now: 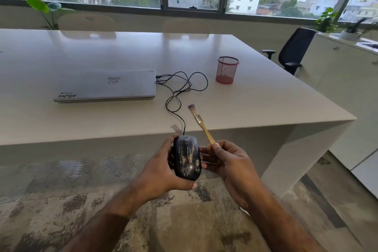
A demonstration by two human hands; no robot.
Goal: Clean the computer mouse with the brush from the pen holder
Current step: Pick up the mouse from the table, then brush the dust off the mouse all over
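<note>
Left fingers curled round dusty mouse, right hand pinching brush handle, bristles raised, cable to laptop

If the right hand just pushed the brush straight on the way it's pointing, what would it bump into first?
Probably nothing close: the right hand aims the brush up and away over the table, bristles in the air. The mouse cable lies nearest that line, though depth is unclear.

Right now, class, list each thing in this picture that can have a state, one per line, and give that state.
Mouse: held off the table, speckled with dust.
Brush: held, bristles up, clear of the mouse.
Left hand: gripping the mouse.
Right hand: pinching the brush handle.
Laptop: closed.
Pen holder: upright, empty.
Cable: plugged into the laptop.
</note>
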